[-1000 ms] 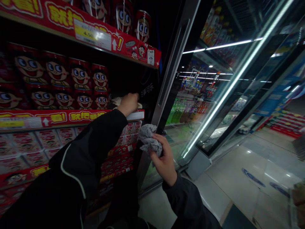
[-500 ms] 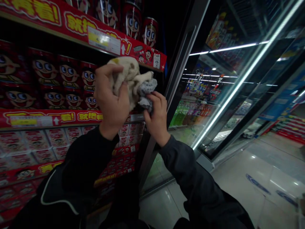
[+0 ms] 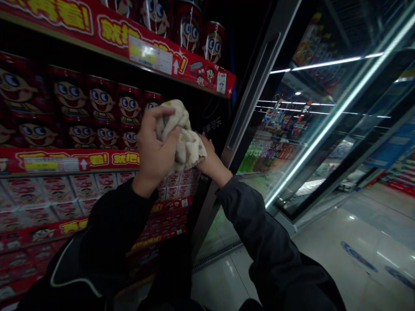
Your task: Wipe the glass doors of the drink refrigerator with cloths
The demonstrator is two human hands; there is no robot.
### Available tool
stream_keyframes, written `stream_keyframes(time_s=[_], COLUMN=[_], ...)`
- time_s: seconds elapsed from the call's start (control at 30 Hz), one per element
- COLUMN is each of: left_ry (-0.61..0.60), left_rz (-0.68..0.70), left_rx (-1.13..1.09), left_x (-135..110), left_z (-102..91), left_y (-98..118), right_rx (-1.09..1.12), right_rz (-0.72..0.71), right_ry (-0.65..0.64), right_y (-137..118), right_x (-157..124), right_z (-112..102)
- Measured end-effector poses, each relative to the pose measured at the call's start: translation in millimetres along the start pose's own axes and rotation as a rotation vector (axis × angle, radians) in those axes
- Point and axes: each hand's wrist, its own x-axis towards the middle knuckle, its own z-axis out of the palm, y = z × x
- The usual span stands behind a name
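Note:
A crumpled cream cloth (image 3: 188, 149) with yellowish patches is bunched up in front of the shelves. My left hand (image 3: 157, 144) grips it from the left, thumb and fingers closed on its folds. On the cloth's right side is my right hand (image 3: 210, 160), closed against it, with most of its fingers hidden behind the fabric. The grey piece of cloth cannot be seen now.
Shelves of red cans (image 3: 129, 106) with cartoon faces fill the left, above small cartons (image 3: 76, 190). A red shelf strip (image 3: 197, 71) runs above my hands. Close on the right stands a glass door with a metal frame (image 3: 249, 95). The tiled floor (image 3: 327, 255) lies below right.
Both hands and the cream cloth have lowered slightly in view. My right hand has slipped behind the cloth, and the grey cloth it held has gone out of sight.

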Motion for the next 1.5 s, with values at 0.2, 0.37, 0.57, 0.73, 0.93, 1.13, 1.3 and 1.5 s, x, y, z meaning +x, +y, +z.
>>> stream_keyframes(time_s=[0.2, 0.37, 0.57, 0.73, 0.93, 1.13, 1.3, 1.5], left_ry=[0.009, -0.027, -0.345, -0.221, -0.386, -0.360, -0.306, -0.343], left_rz=[-0.012, 0.016, -0.060, 0.098, 0.172, 0.248, 0.218, 0.183], left_rx=[-0.062, -0.263, -0.569, -0.384, -0.150, -0.057, -0.092, -0.023], left_x=[-25, -39, -24, -22, -45, -64, -90, -100], left_z=[28.1, 45.8, 49.8, 84.4, 132.1, 149.9, 167.7, 171.3], left_y=[13, 59, 85, 53, 21, 9, -1, 0], right_rx=[0.546, 0.423, 0.138, -0.161, -0.192, -0.196, -0.350, -0.337], right_rz=[0.028, 0.035, -0.062, -0.057, -0.016, -0.131, -0.161, -0.129], right_ry=[0.107, 0.185, 0.516, 0.828, 0.772, 0.645, 0.594, 0.543], right_y=[-53, -95, -80, -24, 29, 42, 49, 100], right_x=[-35, -63, -81, -72, -51, -39, -41, -50], right_z=[-68, -98, -128, -149, -134, -106, -102, -128])
